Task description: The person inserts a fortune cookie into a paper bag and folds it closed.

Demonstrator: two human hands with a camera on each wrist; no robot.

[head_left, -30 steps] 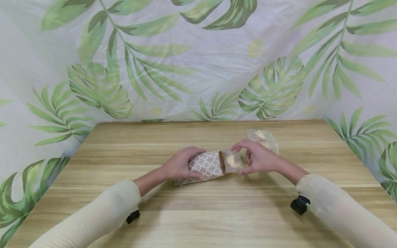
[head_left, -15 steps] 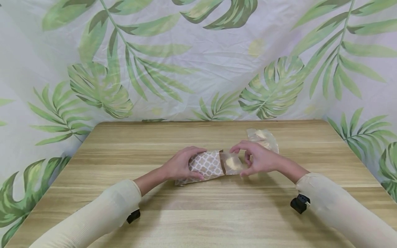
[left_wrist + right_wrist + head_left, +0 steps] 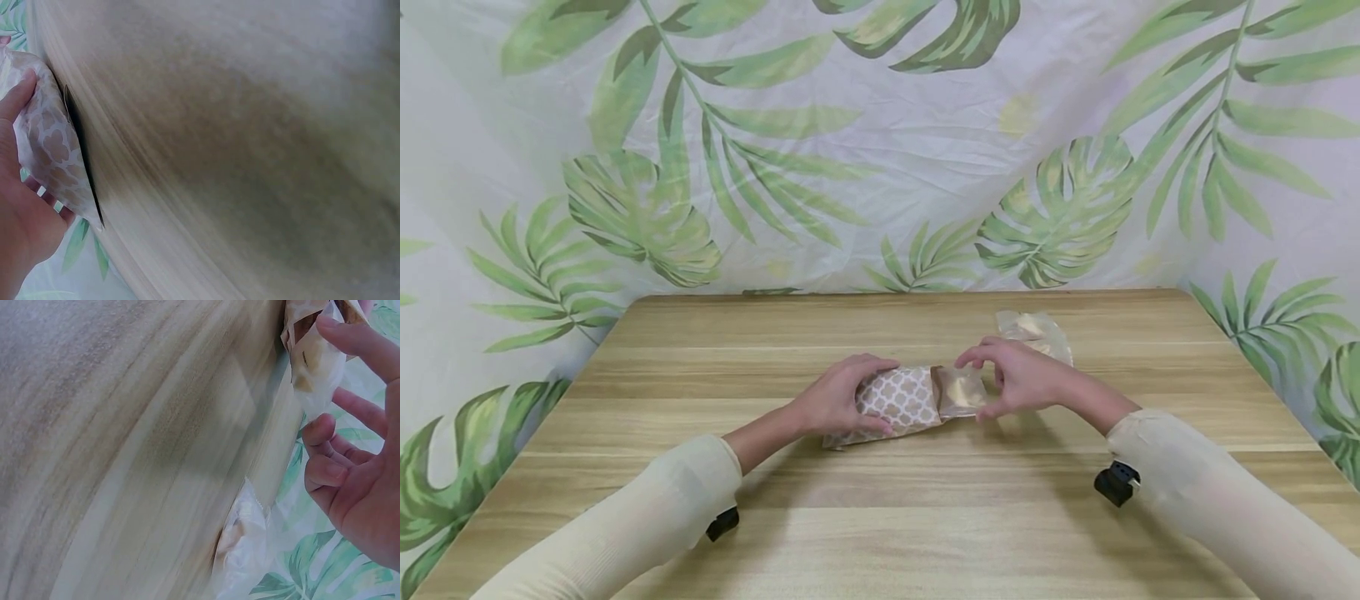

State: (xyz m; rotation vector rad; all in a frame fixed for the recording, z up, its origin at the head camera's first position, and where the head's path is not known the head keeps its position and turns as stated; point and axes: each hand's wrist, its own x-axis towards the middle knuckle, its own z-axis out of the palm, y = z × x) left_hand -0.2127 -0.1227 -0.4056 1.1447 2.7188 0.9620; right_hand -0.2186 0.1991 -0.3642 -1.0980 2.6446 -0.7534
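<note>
A brown paper bag (image 3: 901, 395) with a white lattice pattern lies on the table, its mouth facing right. My left hand (image 3: 838, 396) grips it from the left, thumb on the near side and fingers on the far side; the left wrist view shows the bag (image 3: 55, 147) too. A small clear packet (image 3: 962, 390) with something pale yellow inside sits partly in the bag's mouth. My right hand (image 3: 1026, 379) holds the packet's outer end between thumb and forefinger, other fingers curled. In the right wrist view, the thumb lies against the packet (image 3: 315, 365).
Behind the right hand lie more clear packets (image 3: 1037, 331) with pale contents, partly hidden by that hand. The wooden table (image 3: 880, 533) ends at a leaf-print cloth (image 3: 880, 167) hanging behind it. A black wrist camera (image 3: 1116, 483) hangs under the right sleeve.
My right hand has shifted slightly left, and the clear packet sits a little deeper in the bag's mouth. The left hand and bag have stayed about where they were.
</note>
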